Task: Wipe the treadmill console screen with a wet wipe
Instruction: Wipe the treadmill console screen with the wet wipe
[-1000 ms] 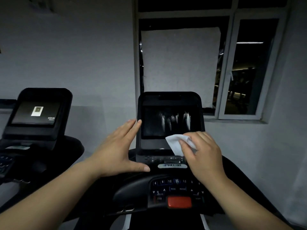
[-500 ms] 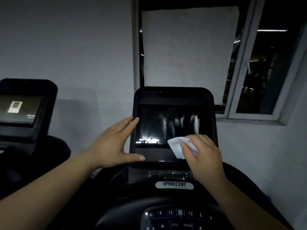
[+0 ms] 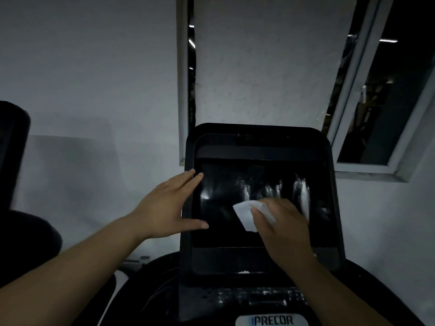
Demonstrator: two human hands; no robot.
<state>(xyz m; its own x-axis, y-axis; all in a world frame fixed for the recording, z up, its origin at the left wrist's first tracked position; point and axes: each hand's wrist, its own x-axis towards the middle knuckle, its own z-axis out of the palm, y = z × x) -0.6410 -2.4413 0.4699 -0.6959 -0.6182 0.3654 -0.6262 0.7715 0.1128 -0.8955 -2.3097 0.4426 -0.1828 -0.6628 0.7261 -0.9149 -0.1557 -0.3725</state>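
Note:
The black treadmill console (image 3: 259, 142) stands upright in front of me, its dark screen (image 3: 226, 184) streaked with pale wet smears across the upper right. My right hand (image 3: 282, 229) presses a folded white wet wipe (image 3: 247, 214) flat against the lower middle of the screen. My left hand (image 3: 169, 208) rests open against the console's left edge, fingers spread and thumb on the frame, holding nothing.
Below the screen run a row of buttons (image 3: 254, 297) and a Precor badge (image 3: 271, 320). A second dark machine (image 3: 14, 161) stands at the far left. Behind are a white wall and an open window (image 3: 367, 128) at the right.
The view has closed in on the console and tilted up. My right hand has slid the wipe up from the screen's lower edge onto the glass. My left hand has stayed on the left edge.

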